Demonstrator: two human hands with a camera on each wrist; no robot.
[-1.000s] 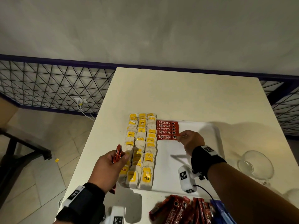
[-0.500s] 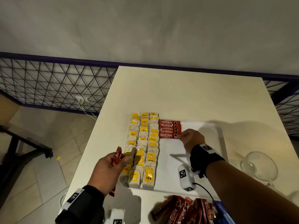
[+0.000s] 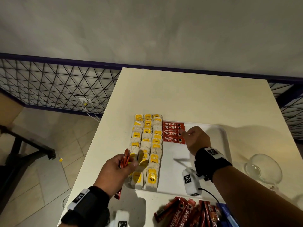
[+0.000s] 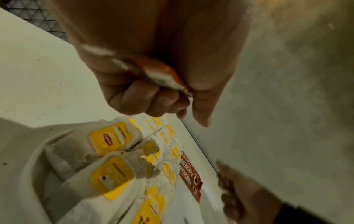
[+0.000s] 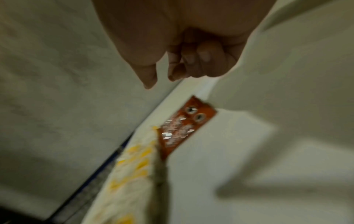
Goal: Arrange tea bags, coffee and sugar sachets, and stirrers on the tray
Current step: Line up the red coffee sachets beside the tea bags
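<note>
Feeding the next coffee sachet across

My left hand (image 3: 114,171) is gripping spare Nescafé sachets (image 3: 125,158) at eight o'clock from my empty, loosely curled right hand (image 3: 196,139).

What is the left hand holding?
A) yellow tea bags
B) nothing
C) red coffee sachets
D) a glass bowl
C: the left hand grips a few red coffee sachets above the tea bags, and the left wrist view shows its fingers curled round them.

Head view high above, facing down at the tabletop (image 3: 193,99), wrist views close, looking along each hand, all sharing the tray (image 3: 225,138).
</note>
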